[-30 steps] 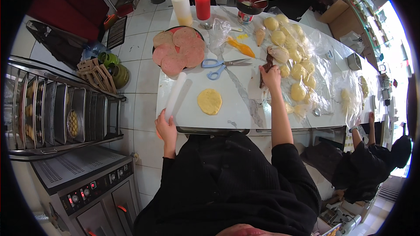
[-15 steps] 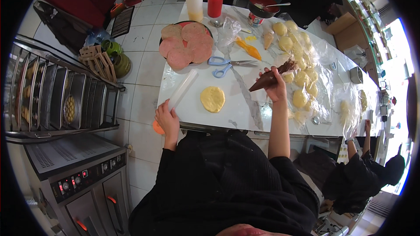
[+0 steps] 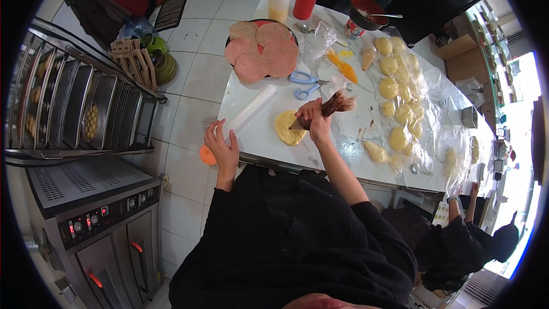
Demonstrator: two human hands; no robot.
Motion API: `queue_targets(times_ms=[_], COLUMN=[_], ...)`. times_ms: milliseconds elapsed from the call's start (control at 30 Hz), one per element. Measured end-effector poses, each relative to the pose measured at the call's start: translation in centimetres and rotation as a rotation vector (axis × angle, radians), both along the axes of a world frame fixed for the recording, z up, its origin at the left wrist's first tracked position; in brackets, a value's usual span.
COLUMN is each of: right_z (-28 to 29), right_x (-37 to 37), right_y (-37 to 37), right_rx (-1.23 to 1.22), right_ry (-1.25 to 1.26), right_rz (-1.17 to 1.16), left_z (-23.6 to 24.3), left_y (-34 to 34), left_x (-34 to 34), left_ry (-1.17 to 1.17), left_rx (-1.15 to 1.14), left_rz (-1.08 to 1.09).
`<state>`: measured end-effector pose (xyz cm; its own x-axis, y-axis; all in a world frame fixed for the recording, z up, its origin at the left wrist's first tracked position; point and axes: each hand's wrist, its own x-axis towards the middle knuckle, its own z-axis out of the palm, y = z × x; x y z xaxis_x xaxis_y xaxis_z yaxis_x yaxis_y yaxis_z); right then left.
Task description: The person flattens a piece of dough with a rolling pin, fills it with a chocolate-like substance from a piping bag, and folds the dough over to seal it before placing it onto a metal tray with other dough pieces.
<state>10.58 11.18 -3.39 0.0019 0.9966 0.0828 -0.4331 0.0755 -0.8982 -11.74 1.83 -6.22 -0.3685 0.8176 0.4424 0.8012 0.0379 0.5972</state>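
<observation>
My right hand [image 3: 318, 119] grips a brown piping bag [image 3: 330, 105], its narrow end down at a flattened yellow dough round [image 3: 286, 133] and its crumpled top raised. My left hand [image 3: 225, 147] has its fingers apart at the table's front-left edge, by the near end of a white plastic rolling pin [image 3: 251, 106] with an orange end [image 3: 207, 154]. Blue-handled scissors [image 3: 305, 91] lie behind the dough. A dark plate of pink meat slices [image 3: 280, 56] is at the back left.
Bagged dough balls [image 3: 405, 111], two squeeze bottles [image 3: 306, 3] and a red bowl [image 3: 366, 6] share the table [image 3: 343, 166]. A tray rack [image 3: 74, 114] and a steel oven [image 3: 97, 212] stand at my left. A co-worker [image 3: 469, 240] works at the right.
The brown bag was picked up from among the dough balls and moved left to the dough round. My left hand's fingers have lifted and spread from the rolling pin's end.
</observation>
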Motion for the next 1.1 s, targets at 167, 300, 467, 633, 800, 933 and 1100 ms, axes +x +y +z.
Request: queue_targets(times_ms=[167, 300, 467, 633, 800, 933, 1100], right_z=[-0.5, -0.6, -1.1, -0.6, -1.7, -0.7, -1.5], right_x=[-1.2, -0.3, 0.1, 0.1, 0.9, 0.8, 1.5], right_y=[0.5, -0.1, 0.1, 1.1, 0.3, 1.2, 0.4], right_rx=[0.143, 0.065, 0.033, 0.022, 0.03, 0.072, 0.035], right_ry=[-0.078, -0.117, -0.082, -0.049, -0.004, -0.042, -0.043], right_rz=[-0.073, 0.022, 0.019, -0.044, -0.018, -0.059, -0.042], left_z=[0.3, 0.6, 0.7, 1.0, 2.0, 0.1, -0.6], left_y=[-0.3, -0.7, -0.9, -0.8, -1.0, -0.8, -0.4], left_x=[-1.4, -2.6, -3.1, -2.9, -1.2, -1.2, -1.1], left_ry=[-0.042, -0.038, -0.055, -0.063, 0.038, -0.095, -0.14], left_rx=[0.062, 0.08, 0.089, 0.107, -0.097, -0.167, -0.124], left_rz=[0.037, 0.079, 0.098, 0.072, -0.153, -0.216, -0.175])
